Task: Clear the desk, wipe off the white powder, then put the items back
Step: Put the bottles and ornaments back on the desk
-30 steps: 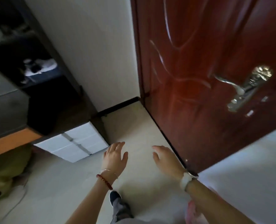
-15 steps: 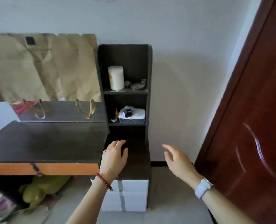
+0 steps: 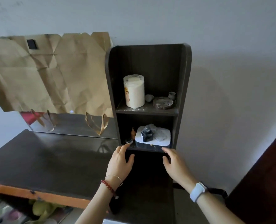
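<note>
A dark desk (image 3: 50, 160) with an orange front edge joins a dark shelf unit (image 3: 184, 94) on its right. On the lower shelf sits a white box (image 3: 163, 141) carrying a small dark object (image 3: 147, 135). A white canister (image 3: 134, 92), a glass ashtray (image 3: 163, 102) and small grey pieces stand on the upper shelf. My left hand (image 3: 120, 162) and my right hand (image 3: 174, 164) are both raised in front of the lower shelf, fingers relaxed and spread, holding nothing. Their fingertips are just below the white box.
A mirror (image 3: 69, 125) behind the desk is partly covered by creased brown paper (image 3: 50, 73). A dark red door (image 3: 263, 183) stands at the right. Under the desk lie a green soft thing (image 3: 42, 209) and other clutter.
The view swung from the door and floor up to the desk and shelves. Both hands rose and moved forward, close to the lower shelf.
</note>
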Action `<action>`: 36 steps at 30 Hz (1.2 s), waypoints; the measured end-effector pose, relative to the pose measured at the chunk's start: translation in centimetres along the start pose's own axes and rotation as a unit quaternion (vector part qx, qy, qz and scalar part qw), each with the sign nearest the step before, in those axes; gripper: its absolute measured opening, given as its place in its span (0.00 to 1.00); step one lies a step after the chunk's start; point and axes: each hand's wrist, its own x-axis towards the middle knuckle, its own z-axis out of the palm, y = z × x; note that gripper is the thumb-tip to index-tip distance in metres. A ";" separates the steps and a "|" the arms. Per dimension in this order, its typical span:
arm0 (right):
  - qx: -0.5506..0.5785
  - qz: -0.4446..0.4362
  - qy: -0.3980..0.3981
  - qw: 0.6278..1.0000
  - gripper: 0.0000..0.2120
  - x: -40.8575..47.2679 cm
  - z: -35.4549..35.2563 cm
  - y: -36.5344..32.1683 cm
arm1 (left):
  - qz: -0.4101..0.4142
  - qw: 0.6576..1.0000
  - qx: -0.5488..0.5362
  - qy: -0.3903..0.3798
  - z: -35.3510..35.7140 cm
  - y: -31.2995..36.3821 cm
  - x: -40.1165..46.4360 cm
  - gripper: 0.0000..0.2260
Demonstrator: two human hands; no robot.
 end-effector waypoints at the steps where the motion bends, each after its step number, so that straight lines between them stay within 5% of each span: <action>1: -0.007 0.006 -0.002 1.000 0.18 1.8 0.4 0.8 | -0.003 1.000 -0.001 -0.011 1.0 0.1 1.6 0.21; 15: -0.222 0.035 -0.028 0.974 0.26 15.2 6.7 5.4 | -0.023 0.987 0.049 -0.149 9.0 -1.1 13.6 0.40; 21: -0.256 0.074 -0.002 0.964 0.23 15.5 7.1 5.5 | -0.014 0.979 0.095 -0.181 10.6 -1.9 16.2 0.39; 26: -0.202 0.116 -0.004 0.973 0.25 14.5 6.0 4.3 | 0.042 0.988 0.092 -0.115 10.6 -2.8 16.2 0.31; 30: -0.107 0.024 0.056 0.992 0.24 10.4 6.6 4.9 | 0.071 0.997 -0.018 -0.013 9.7 -5.2 12.3 0.29; 33: -0.050 -0.006 0.051 0.997 0.25 6.0 8.7 5.9 | 0.021 0.997 -0.059 0.036 8.4 -7.8 8.3 0.28; 36: -0.047 0.011 -0.042 0.998 0.27 2.2 11.6 7.7 | -0.046 0.996 -0.063 0.044 7.2 -10.7 4.9 0.26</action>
